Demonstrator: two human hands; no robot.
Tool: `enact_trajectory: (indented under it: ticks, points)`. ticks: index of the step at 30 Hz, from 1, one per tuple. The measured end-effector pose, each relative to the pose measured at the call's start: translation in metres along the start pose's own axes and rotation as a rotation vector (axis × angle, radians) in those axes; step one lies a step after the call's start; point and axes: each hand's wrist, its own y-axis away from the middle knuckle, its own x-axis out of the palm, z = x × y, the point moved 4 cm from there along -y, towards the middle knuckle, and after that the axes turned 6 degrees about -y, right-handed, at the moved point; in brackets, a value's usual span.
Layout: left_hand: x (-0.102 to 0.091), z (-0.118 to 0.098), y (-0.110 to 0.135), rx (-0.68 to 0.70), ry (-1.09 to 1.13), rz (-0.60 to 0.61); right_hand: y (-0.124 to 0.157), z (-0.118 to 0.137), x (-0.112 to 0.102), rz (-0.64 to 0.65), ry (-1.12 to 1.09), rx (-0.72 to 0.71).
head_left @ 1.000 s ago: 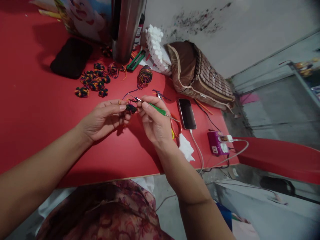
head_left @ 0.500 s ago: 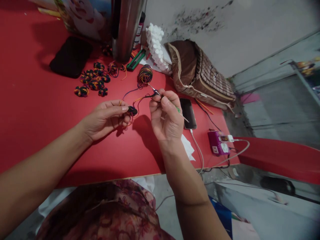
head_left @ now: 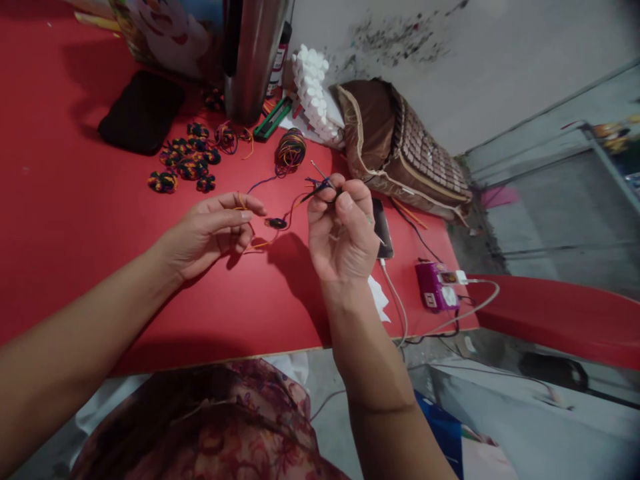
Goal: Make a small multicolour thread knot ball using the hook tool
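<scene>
My right hand point(head_left: 345, 223) pinches a thin metal crochet hook point(head_left: 320, 170), whose tip points up and away. Dark yarn is gathered at its fingertips. Between my hands is a small dark crocheted piece point(head_left: 276, 223), joined by strands toward the right hand. My left hand point(head_left: 215, 233) is just left of that piece, fingers apart and not touching it; an orange strand passes over its fingers. Behind them on the red table sits a multicoloured yarn ball point(head_left: 290, 150), with a blue strand leading toward the left hand.
Several small crocheted flowers point(head_left: 193, 160) lie at left, near a black pouch point(head_left: 143, 113). A steel flask point(head_left: 253, 67), a green cutter point(head_left: 273, 120) and a brown bag point(head_left: 400, 143) stand behind. Rightward are a phone point(head_left: 384, 230) and a purple power socket box point(head_left: 436, 287).
My left fingers have let go of the small crocheted piece and spread apart. My right hand has shifted slightly right with the crochet hook, and the piece has moved right and slightly down.
</scene>
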Motion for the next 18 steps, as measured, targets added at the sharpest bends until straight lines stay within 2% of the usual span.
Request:
enact_trajectory:
  ticks: [5,9,15,18]
  points:
    - [-0.004,-0.013,0.005,0.234,-0.116,-0.207,0.003,-0.002,0.005,-0.003,-0.019,0.047]
    - [0.003,-0.012,0.007,0.391,-0.177,-0.141,0.007,-0.007,0.013,-0.004,-0.063,0.115]
    - [0.013,-0.001,0.011,0.215,-0.263,-0.08,0.013,-0.017,0.025,0.059,-0.14,0.209]
    - [0.014,-0.003,0.014,0.199,-0.313,-0.102,0.013,-0.017,0.025,0.065,-0.138,0.207]
